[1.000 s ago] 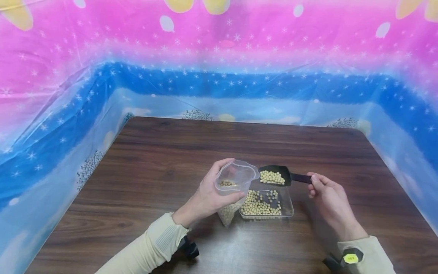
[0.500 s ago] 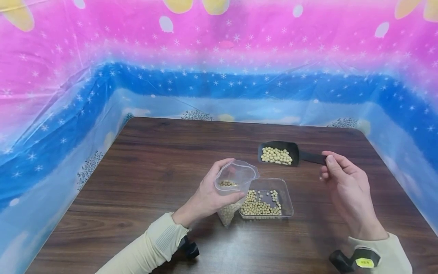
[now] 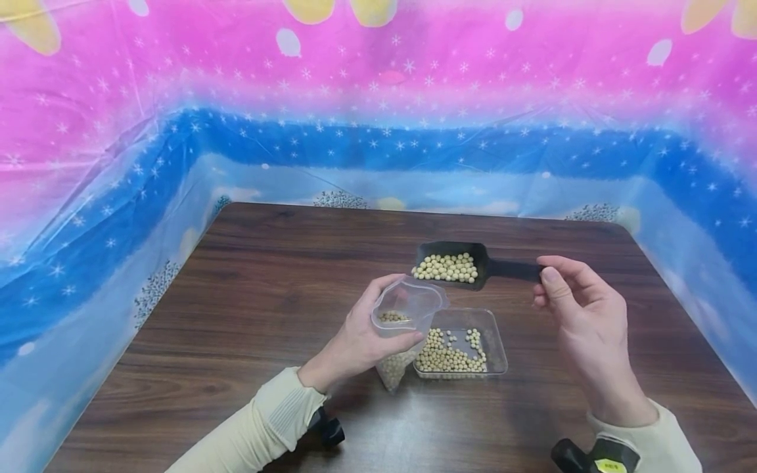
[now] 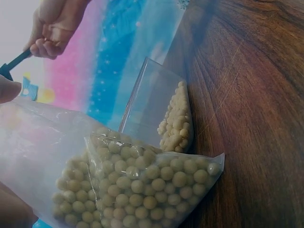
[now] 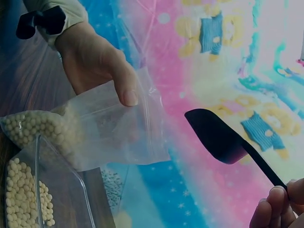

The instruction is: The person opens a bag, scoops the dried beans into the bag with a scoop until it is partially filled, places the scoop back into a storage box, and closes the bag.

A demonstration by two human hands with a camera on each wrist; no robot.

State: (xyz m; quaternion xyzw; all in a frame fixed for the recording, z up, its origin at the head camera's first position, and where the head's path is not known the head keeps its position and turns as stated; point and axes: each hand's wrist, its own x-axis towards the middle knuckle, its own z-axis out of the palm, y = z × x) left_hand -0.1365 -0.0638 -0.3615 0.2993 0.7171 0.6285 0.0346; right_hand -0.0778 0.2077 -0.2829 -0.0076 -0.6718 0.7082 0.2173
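Observation:
My left hand (image 3: 363, 328) grips a clear plastic zip bag (image 4: 137, 185) around its upper part, with the mouth held wide. Pale round beans or balls fill the bag's lower end, which rests on the table. My right hand (image 3: 591, 322) pinches the end of the handle of a black scoop (image 3: 481, 253). A heap of the same pale balls (image 3: 446, 268) lies in the scoop, which is raised just behind and above the bag's mouth. Right beside the bag stands a clear plastic box (image 3: 497, 335), its floor partly covered with more balls (image 3: 449, 358).
The brown wooden table (image 3: 266, 263) spreads around the box and bag. Behind it and along both sides hangs a pink and blue patterned cloth (image 3: 378, 144). Black wrist devices (image 3: 328, 427) sit on both forearms.
The right hand has lifted the loaded scoop up and away from the box, first to the right, then back left towards the bag's mouth. The left hand and bag have stayed put.

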